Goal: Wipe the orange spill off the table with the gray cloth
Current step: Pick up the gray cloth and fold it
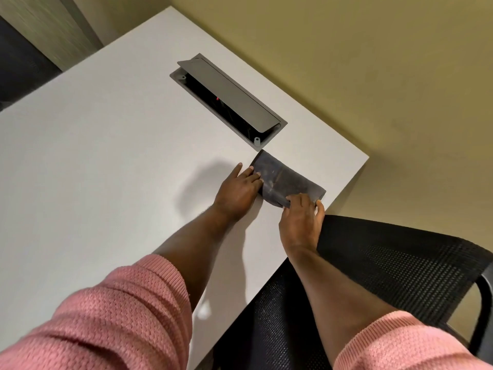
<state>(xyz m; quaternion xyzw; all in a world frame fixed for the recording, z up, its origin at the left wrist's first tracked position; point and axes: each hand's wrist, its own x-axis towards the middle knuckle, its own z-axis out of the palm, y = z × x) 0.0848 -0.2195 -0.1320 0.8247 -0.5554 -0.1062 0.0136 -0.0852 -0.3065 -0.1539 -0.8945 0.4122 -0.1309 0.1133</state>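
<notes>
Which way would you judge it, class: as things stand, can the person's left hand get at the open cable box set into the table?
Probably yes. The left hand lies flat on the gray cloth, whose far corner almost meets the cable box. Only bare table lies between; the raised lid leaves the near side open.

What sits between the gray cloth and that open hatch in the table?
Nothing: in the head view only a thin strip of bare white table separates the gray cloth from the hatch.

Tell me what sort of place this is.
Probably an office or meeting room: a white table with a built-in cable box, flap open, and a black mesh chair beside it.
</notes>
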